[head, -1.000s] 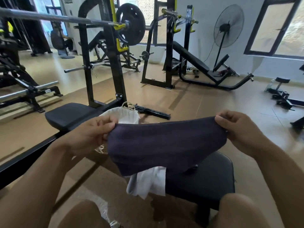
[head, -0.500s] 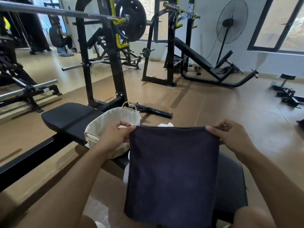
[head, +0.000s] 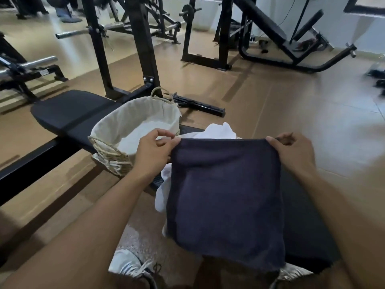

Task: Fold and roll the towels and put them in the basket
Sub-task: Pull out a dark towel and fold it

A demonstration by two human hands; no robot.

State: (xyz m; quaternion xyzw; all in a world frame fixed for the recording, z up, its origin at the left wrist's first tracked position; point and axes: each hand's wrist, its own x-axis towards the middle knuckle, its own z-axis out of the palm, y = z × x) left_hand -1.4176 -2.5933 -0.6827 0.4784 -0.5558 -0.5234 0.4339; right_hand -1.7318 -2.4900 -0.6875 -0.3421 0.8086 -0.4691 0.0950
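Observation:
A dark navy towel (head: 225, 197) hangs flat in front of me, held by its two top corners. My left hand (head: 153, 152) pinches the left corner and my right hand (head: 291, 152) pinches the right corner. Behind and left of the towel a white towel (head: 218, 131) lies crumpled on the black bench (head: 68, 113). A woven basket (head: 110, 151) with a cream cloth liner stands on the bench just left of my left hand; only the pale liner shows inside it.
A black squat rack (head: 143, 49) stands behind the basket, with a loose black bar (head: 198, 104) on the floor to its right. An incline bench frame (head: 281, 38) is at the back right. My white shoes (head: 129, 265) are on the brown floor below.
The towel went from bunched and stretched wide to hanging down flat. My view has tilted down and the hands have moved slightly lower, still holding both corners.

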